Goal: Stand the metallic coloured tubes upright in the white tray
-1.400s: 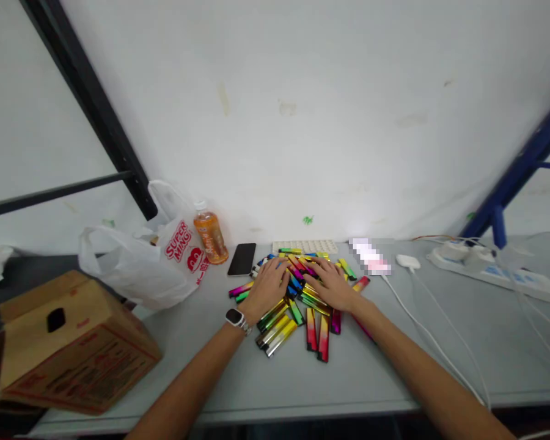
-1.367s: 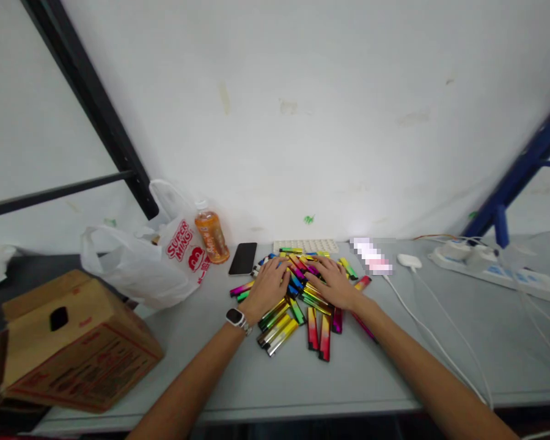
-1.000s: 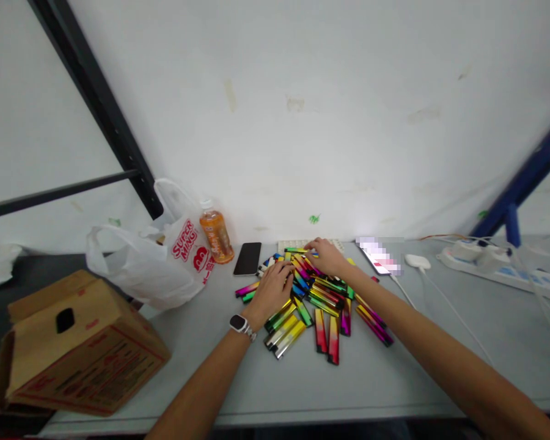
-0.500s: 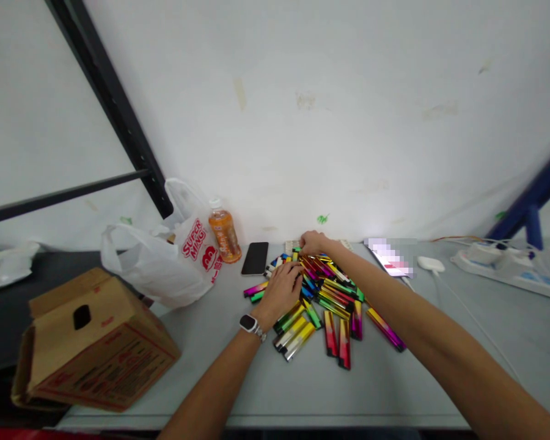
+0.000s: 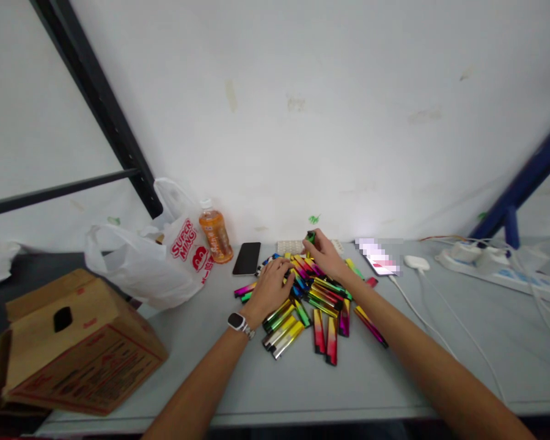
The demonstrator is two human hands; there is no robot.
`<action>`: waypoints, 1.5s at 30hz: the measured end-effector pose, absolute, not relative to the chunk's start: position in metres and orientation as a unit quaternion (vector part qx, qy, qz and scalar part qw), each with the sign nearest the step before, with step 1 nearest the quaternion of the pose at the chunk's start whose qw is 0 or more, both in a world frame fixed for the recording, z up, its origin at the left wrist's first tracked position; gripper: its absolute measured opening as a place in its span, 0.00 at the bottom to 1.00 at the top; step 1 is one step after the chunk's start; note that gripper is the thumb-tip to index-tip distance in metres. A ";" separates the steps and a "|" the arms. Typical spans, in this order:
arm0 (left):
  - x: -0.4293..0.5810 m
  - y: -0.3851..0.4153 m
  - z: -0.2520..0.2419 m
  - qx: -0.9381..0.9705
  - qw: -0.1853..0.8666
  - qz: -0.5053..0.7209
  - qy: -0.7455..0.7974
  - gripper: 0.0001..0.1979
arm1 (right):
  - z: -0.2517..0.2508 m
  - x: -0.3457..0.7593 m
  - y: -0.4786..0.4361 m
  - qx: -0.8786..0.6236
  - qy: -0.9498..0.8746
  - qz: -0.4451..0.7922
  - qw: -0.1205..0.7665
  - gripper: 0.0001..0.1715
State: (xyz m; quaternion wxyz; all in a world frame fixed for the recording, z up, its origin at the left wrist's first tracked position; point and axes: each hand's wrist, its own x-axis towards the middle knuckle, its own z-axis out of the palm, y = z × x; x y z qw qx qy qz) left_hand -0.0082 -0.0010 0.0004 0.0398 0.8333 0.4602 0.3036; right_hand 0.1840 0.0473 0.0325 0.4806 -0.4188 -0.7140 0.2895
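Note:
A heap of shiny, many-coloured lighters lies on the grey table in front of me. My left hand, with a watch on the wrist, rests on the heap's left side, fingers curled over some lighters. My right hand is raised at the heap's far edge and pinches one green lighter upright. Just behind that hand lies a white tray with holes.
A black phone, an orange drink bottle and a white plastic bag stand at the back left. A cardboard box sits at the near left. At the right lie a lit phone, white cables and a power strip.
My right hand left the top of the heap, reached to its far edge near the white tray and lifted one green lighter. My left hand stayed on the heap.

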 end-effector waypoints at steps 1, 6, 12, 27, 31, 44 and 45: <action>-0.007 0.000 0.004 0.834 0.032 0.303 0.461 0.11 | 0.031 0.185 0.038 -0.392 -0.688 0.336 0.510 0.16; 0.005 0.012 0.017 0.838 0.017 0.283 0.467 0.11 | 0.031 0.187 0.008 -0.370 -0.549 0.481 0.575 0.23; 0.012 0.010 0.011 0.828 0.045 0.301 0.471 0.11 | 0.019 0.187 0.001 -0.431 -0.529 0.445 0.579 0.30; 0.010 0.004 0.001 0.838 0.070 0.311 0.442 0.08 | 0.006 0.185 -0.005 -0.501 -0.563 0.312 0.578 0.22; 0.010 0.003 0.003 0.838 0.077 0.312 0.441 0.08 | 0.002 0.184 -0.003 -0.507 -0.562 0.293 0.584 0.19; 0.010 0.003 0.002 0.835 0.074 0.308 0.450 0.07 | 0.003 0.186 -0.010 -0.452 -0.561 0.339 0.605 0.29; 0.010 0.003 0.002 0.835 0.074 0.307 0.451 0.07 | 0.003 0.186 -0.010 -0.454 -0.562 0.336 0.605 0.29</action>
